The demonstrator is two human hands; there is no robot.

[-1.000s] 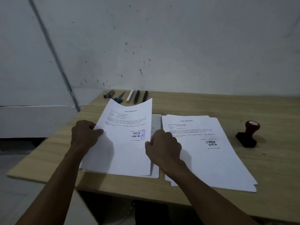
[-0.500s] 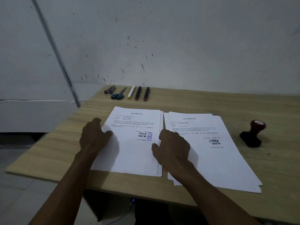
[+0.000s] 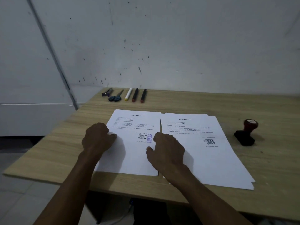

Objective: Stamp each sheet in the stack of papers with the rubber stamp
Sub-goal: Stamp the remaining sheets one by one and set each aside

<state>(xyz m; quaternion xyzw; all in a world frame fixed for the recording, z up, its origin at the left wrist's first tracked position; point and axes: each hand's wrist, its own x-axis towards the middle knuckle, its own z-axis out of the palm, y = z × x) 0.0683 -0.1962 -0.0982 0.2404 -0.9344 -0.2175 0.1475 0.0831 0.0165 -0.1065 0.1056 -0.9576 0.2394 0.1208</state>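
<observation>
Resting on the left stack of papers (image 3: 129,153), both hands are seen with fingers loosely curled and nothing gripped: the left hand (image 3: 97,138) lies on the stack's left edge, the right hand (image 3: 167,150) on its right edge. A purple stamp mark (image 3: 149,138) is visible on the top sheet between them. The right stack of papers (image 3: 207,153) is laid just beside it on the wooden counter (image 3: 267,168). The rubber stamp (image 3: 246,133) is set apart at the right. Scissors (image 3: 116,96) and markers (image 3: 135,95) are lined along the far edge.
</observation>
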